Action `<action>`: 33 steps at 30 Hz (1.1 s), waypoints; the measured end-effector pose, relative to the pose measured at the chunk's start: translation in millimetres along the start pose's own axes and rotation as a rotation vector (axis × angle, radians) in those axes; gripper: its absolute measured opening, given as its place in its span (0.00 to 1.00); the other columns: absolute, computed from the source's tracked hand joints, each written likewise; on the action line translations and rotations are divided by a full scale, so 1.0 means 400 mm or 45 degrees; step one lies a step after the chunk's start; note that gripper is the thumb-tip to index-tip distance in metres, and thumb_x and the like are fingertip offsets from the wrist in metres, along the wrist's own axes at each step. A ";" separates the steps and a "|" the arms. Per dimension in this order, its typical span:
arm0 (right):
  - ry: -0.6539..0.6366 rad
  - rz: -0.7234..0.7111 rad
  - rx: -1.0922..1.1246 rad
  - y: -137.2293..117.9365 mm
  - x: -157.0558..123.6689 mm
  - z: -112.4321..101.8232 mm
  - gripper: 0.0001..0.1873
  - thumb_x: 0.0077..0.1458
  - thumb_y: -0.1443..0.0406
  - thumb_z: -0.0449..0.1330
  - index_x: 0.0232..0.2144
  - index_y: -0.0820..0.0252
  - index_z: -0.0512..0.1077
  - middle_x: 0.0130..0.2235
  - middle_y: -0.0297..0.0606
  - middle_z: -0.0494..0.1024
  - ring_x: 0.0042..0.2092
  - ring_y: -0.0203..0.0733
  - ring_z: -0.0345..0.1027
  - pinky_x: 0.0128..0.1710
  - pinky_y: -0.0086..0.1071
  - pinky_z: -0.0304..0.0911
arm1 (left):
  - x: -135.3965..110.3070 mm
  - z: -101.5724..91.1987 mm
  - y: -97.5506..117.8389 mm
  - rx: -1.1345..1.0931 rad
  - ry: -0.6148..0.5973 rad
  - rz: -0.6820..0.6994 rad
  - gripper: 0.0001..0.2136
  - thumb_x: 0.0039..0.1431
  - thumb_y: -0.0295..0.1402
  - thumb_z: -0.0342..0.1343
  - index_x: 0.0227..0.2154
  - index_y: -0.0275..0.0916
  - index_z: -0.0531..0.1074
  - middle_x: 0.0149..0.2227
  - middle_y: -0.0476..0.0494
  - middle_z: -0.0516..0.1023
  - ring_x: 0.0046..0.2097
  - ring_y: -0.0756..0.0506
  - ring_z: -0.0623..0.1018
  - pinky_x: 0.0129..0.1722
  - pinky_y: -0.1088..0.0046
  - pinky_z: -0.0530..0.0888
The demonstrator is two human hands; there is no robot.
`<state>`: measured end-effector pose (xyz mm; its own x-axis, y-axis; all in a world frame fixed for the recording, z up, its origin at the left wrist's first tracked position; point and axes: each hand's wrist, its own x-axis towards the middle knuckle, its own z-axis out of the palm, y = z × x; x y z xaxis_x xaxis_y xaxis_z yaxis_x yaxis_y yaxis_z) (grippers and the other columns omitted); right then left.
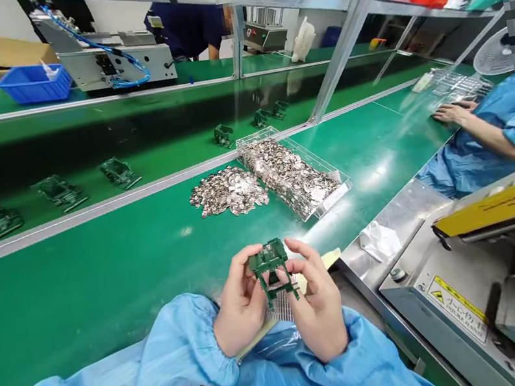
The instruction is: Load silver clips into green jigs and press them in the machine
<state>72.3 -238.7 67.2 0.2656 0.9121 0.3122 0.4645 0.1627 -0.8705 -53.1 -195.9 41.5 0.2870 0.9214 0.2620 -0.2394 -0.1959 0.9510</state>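
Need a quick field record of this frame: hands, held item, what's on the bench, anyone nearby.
left hand: left hand grips the green part from its left side
right hand: right hand grips the same part from the right
part position: held above the lap, near the table edge
table: green table
loose stock: pile of metal pieces beside a clear tray full of them
belt: similar green parts spaced along it
right side: grey machine
nearby: co-worker's hand on the table

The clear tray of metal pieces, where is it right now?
In the head view, the clear tray sits on the green table right of centre, just beyond both hands, with a loose pile of metal pieces touching its left side.
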 end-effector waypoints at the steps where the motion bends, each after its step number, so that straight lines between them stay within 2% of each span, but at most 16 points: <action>1: -0.007 -0.017 -0.012 0.003 0.001 0.004 0.05 0.62 0.66 0.54 0.36 0.56 0.70 0.57 0.45 0.66 0.59 0.47 0.60 0.57 0.43 0.57 | -0.001 -0.002 -0.001 0.011 0.001 0.003 0.16 0.64 0.32 0.51 0.54 0.47 0.61 0.45 0.45 0.74 0.42 0.49 0.77 0.42 0.74 0.75; 6: 0.001 -0.009 -0.011 0.009 0.003 0.024 0.05 0.61 0.66 0.53 0.37 0.57 0.69 0.56 0.46 0.66 0.58 0.48 0.62 0.54 0.42 0.61 | -0.005 -0.002 -0.001 0.051 -0.017 -0.037 0.16 0.65 0.31 0.49 0.55 0.48 0.59 0.44 0.45 0.74 0.40 0.49 0.77 0.38 0.74 0.75; 14: 0.164 0.108 0.069 0.005 -0.006 0.067 0.08 0.62 0.62 0.51 0.36 0.57 0.68 0.53 0.47 0.69 0.55 0.48 0.65 0.52 0.43 0.65 | -0.012 0.005 -0.014 0.194 0.038 -0.067 0.16 0.65 0.32 0.49 0.54 0.45 0.60 0.45 0.43 0.73 0.39 0.47 0.77 0.37 0.72 0.75; 22: 0.244 0.112 0.136 0.007 -0.020 0.106 0.06 0.63 0.63 0.51 0.36 0.57 0.66 0.49 0.45 0.70 0.51 0.45 0.67 0.48 0.40 0.66 | -0.022 0.013 -0.014 0.086 0.091 -0.094 0.16 0.64 0.32 0.51 0.53 0.45 0.60 0.47 0.42 0.74 0.44 0.45 0.78 0.44 0.67 0.77; 26: 0.281 0.214 0.272 0.008 -0.024 0.116 0.07 0.62 0.60 0.53 0.34 0.57 0.64 0.46 0.44 0.72 0.46 0.43 0.70 0.42 0.36 0.69 | -0.028 0.011 -0.016 0.085 0.046 -0.093 0.15 0.64 0.33 0.51 0.53 0.45 0.60 0.47 0.42 0.75 0.42 0.46 0.79 0.41 0.70 0.77; 30: 0.277 0.308 0.460 0.021 -0.022 0.101 0.09 0.59 0.61 0.57 0.40 0.56 0.62 0.41 0.42 0.74 0.40 0.41 0.73 0.38 0.34 0.71 | -0.018 0.002 -0.006 0.080 0.039 -0.111 0.16 0.63 0.35 0.53 0.52 0.44 0.62 0.47 0.42 0.75 0.45 0.46 0.78 0.43 0.71 0.76; 31: 0.235 0.294 0.494 0.024 -0.022 0.085 0.11 0.58 0.62 0.57 0.43 0.57 0.62 0.42 0.43 0.75 0.41 0.41 0.73 0.39 0.34 0.72 | -0.013 0.000 0.001 0.056 0.025 -0.133 0.16 0.62 0.36 0.54 0.52 0.44 0.62 0.47 0.41 0.75 0.45 0.45 0.78 0.43 0.71 0.77; 33: 0.095 0.205 0.478 0.027 -0.028 0.035 0.19 0.59 0.64 0.57 0.52 0.57 0.60 0.50 0.48 0.73 0.48 0.44 0.72 0.43 0.37 0.72 | -0.002 -0.002 0.022 0.011 -0.046 -0.197 0.17 0.62 0.37 0.55 0.52 0.44 0.63 0.46 0.41 0.76 0.44 0.45 0.79 0.42 0.70 0.78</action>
<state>62.4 -241.8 49.0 0.3767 0.9095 0.1757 0.0754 0.1589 -0.9844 -56.3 -198.1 49.4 0.3532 0.9281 0.1181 -0.1820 -0.0556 0.9817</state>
